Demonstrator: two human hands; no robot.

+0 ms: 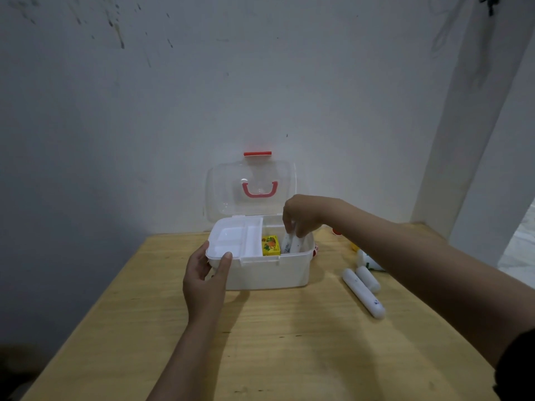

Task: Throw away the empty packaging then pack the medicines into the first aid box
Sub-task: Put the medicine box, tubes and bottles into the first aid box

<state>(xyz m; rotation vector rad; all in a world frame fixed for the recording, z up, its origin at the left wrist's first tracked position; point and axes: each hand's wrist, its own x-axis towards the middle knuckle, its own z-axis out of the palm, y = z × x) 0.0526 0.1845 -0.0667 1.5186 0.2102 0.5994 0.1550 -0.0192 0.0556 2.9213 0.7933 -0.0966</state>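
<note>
Both forearms were bare from wrist to past the elbow. The left hand (206, 280) and right hand (304, 214) wore no gloves, rings or watch. A dark sleeve (518, 369), black or close to it, showed at the right upper arm.

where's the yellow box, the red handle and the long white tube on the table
yellow box (271, 245), head view, on its printed front face
red handle (259, 190), head view, on the bottom curve of the U
long white tube (363, 293), head view, on the middle of its body
</note>
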